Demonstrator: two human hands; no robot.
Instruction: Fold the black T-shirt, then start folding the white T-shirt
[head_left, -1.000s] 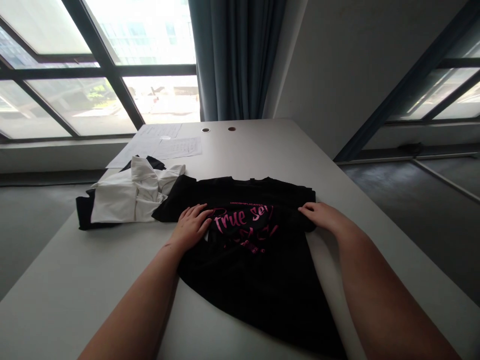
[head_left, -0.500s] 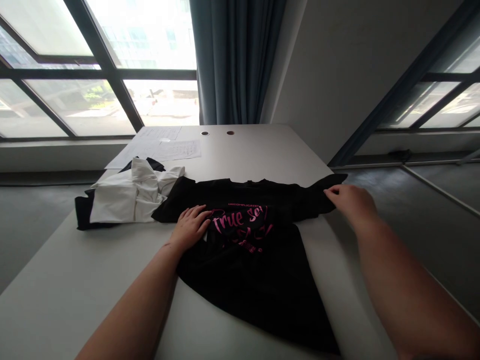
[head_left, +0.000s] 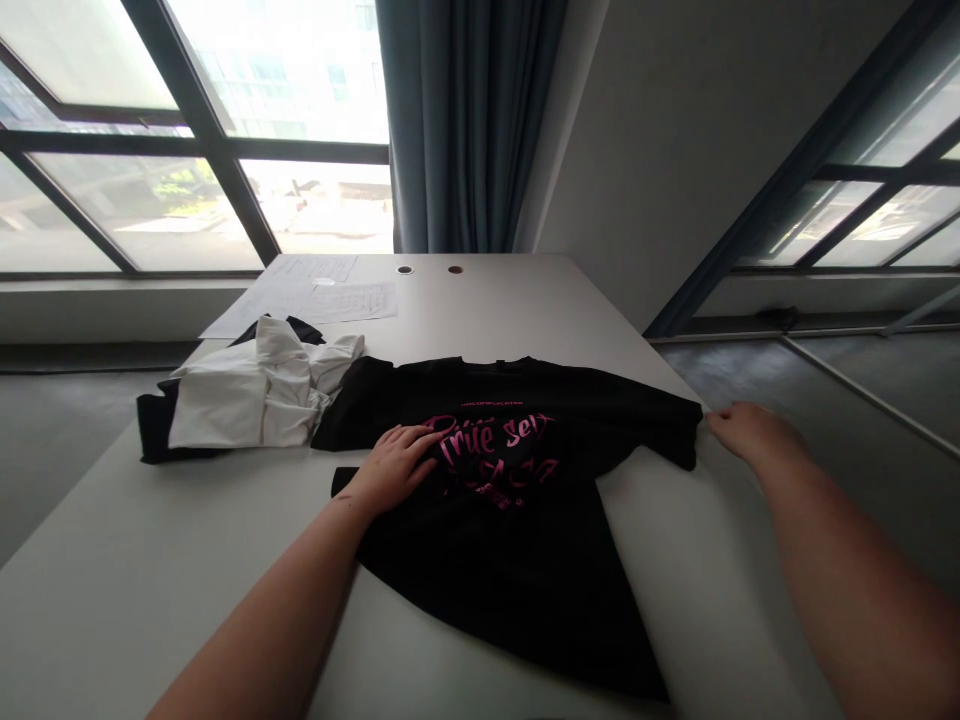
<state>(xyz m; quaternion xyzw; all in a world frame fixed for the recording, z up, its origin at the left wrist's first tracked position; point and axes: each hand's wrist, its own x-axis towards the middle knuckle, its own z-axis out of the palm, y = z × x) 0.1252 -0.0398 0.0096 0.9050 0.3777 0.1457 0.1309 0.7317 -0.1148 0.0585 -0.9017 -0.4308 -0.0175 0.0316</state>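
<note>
A black T-shirt (head_left: 517, 570) with pink lettering lies spread on the white table, its neckline toward the far end. My left hand (head_left: 394, 465) rests flat on the shirt's left side, fingers stretched over the edge of the print. Out at the right, my right hand (head_left: 739, 430) is closed at the tip of the shirt's right sleeve (head_left: 667, 425), pinching its hem. That sleeve lies extended over the table's right edge area. The shirt's lower left side is bunched near my left wrist.
White and black folded clothes (head_left: 232, 400) lie against the shirt's left sleeve. Printed papers (head_left: 300, 295) are spread at the far left of the table (head_left: 180, 560). Two round cable holes (head_left: 455, 270) sit near its far edge. A blue curtain (head_left: 465, 120) and windows stand behind.
My right hand has moved right and toward me, drawing the right sleeve out straighter and flatter. My left hand stays on the shirt, shifted slightly to the right.
</note>
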